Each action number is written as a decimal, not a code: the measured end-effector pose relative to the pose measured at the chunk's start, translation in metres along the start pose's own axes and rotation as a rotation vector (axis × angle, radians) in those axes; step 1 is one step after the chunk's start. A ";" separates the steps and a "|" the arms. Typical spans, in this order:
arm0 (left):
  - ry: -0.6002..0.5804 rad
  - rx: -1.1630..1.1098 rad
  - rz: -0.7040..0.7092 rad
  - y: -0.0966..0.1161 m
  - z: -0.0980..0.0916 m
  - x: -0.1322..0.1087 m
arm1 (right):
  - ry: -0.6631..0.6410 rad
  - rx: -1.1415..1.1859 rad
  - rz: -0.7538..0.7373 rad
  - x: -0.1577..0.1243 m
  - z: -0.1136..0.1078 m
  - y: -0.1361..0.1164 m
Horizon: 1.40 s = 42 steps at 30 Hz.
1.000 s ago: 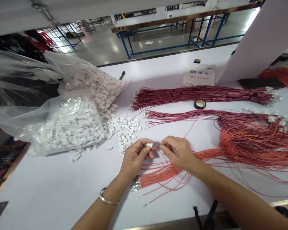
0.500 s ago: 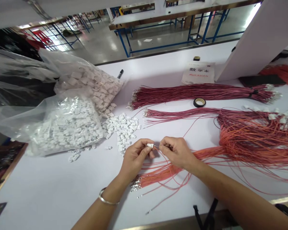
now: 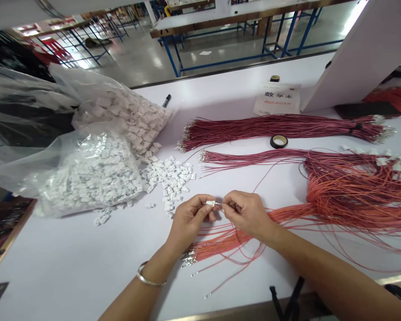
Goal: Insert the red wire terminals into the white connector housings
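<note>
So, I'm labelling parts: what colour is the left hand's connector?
The connector is white; see the head view.

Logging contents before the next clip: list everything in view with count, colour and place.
Worktable: one, white, foreground
Held connector: one, white, in left hand
Thin wire: one, colour unclear, in right hand
Plastic bags: several, clear, left
Other connectors: many, white, by bags and far right
Marker: one, black, beside bags
Wire bundles: two, dark red, beyond hands
Wires: many, orange, under hands and right
Tape rolls: two, black, beyond hands
Booklet: one, pale, far side
Panel: one, pale, upper right
Background tables: several, blue-legged, top
Bracelet: one, silver, left wrist
Left hand: one, centre
Right hand: one, centre
</note>
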<state>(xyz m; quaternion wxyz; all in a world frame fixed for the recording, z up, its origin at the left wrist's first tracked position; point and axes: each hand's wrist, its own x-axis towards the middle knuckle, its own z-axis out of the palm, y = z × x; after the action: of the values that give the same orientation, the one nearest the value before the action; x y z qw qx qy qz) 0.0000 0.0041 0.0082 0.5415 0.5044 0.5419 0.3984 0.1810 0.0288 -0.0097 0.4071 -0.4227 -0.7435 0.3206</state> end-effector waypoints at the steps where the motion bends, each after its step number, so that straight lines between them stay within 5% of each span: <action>1: -0.006 -0.010 -0.008 0.000 0.000 0.000 | -0.003 0.009 0.008 0.000 0.000 0.000; 42: -0.042 -0.071 -0.069 0.001 0.003 -0.001 | -0.038 -0.099 -0.058 -0.003 0.004 0.004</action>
<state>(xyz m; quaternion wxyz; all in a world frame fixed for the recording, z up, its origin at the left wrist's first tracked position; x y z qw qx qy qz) 0.0027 0.0030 0.0087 0.5835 0.4742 0.5331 0.3878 0.1801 0.0273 -0.0164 0.3806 -0.4146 -0.7779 0.2795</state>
